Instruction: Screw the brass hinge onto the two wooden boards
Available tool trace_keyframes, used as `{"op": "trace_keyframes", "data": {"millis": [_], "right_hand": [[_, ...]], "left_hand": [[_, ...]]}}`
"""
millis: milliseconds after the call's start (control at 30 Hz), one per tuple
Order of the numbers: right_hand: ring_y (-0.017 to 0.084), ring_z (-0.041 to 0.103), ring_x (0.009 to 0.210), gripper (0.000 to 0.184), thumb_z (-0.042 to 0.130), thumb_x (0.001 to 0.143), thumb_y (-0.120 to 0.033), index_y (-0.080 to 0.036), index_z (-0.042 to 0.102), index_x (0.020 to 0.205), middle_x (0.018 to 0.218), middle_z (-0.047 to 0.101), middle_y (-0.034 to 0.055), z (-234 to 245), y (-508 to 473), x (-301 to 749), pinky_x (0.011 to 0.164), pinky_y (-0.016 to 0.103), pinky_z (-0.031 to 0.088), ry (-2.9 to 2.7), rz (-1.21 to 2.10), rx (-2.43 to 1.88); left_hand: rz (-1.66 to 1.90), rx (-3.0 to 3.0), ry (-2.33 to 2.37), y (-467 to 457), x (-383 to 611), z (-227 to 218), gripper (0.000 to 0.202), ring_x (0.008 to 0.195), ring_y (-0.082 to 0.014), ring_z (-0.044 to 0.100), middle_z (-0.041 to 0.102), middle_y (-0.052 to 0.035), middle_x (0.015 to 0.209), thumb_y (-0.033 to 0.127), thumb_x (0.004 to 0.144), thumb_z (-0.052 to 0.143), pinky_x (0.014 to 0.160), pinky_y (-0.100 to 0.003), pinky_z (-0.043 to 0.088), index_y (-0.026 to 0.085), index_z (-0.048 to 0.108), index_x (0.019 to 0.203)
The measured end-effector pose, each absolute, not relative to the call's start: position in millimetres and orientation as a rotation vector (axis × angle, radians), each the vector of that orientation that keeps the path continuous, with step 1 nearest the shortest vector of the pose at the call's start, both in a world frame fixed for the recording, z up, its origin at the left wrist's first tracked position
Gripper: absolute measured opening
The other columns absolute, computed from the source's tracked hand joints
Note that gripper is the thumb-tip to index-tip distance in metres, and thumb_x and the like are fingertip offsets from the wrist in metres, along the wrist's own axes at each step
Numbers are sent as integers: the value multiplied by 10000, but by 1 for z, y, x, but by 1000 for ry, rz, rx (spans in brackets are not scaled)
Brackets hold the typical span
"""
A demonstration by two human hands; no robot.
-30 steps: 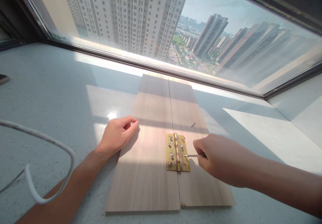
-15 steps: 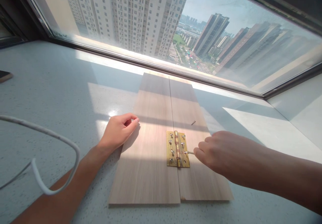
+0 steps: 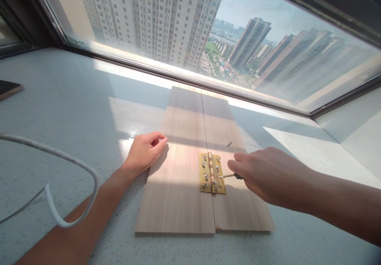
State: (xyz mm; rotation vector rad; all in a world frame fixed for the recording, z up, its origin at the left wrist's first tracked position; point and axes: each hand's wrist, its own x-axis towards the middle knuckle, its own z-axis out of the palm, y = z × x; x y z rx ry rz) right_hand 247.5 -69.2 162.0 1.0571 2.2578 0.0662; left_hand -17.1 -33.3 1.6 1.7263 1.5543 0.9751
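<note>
A brass hinge [image 3: 212, 173] lies across the seam between two pale wooden boards [image 3: 178, 209]. Several screws stick up from its holes, and the lowest hole on the right leaf is bare. My right hand [image 3: 264, 175] is closed around the dark handle of a screwdriver [image 3: 229, 175], mostly hidden in the palm. Its thin shaft points left, with the tip at a screw on the hinge's right leaf. My left hand [image 3: 145, 151] rests at the left board's edge, thumb and forefinger pinched together, nothing visible between them.
One loose screw [image 3: 229, 144] lies on the right board above the hinge. A white cable [image 3: 74, 159] loops at the left, in front of my left forearm. Near the far left edge sits a dark flat object [image 3: 8, 89]. The window frame [image 3: 178, 81] runs behind the boards.
My right hand has shifted its hold on the screwdriver, so more of the shaft and part of the dark handle now show. My left hand keeps its pinch. The view has shifted slightly.
</note>
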Motion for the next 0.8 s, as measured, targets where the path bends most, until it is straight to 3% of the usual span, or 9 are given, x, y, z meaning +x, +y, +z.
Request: {"op": "trace_keyframes", "data": {"millis": [100,233,467,600,800], "right_hand": [[149,437,532,235,538,726,33,-193,570,667,651,561,23,163,-67,252,499,314,125,2339,231,737],[133,399,478,259,587,666,62,-177,542,578,595,533,27,157,-68,248,480,304,153,2227,323,680],[106,360,414,247,591,643,71,-174,595,612,517,473,-2,158,-76,224,425,259,209,1977,8,905],[99,346,398,190,617,637,-7,-182,578,573,480,379,-23,159,-73,211,411,248,254,1871,-122,1174],[99,369,409,186,560,765,-103,-170,573,593,554,499,20,162,-48,204,406,257,280,1737,-253,1192]], "left_hand": [[977,1737,1551,-34,-17,2,256,534,-132,456,516,25,530,358,851,536,548,-271,331,180,677,731],[975,1731,1556,-34,-17,1,255,534,-132,458,518,24,529,356,852,535,550,-273,337,181,678,733],[957,1714,1574,-33,-16,2,265,533,-128,451,530,21,531,366,848,534,533,-273,327,182,682,730],[943,1702,1588,-34,-16,4,256,523,-123,434,498,29,518,356,844,536,524,-271,310,185,682,721],[949,1713,1591,-35,-16,6,254,524,-126,432,486,29,512,354,839,541,522,-272,303,182,689,724]]}}
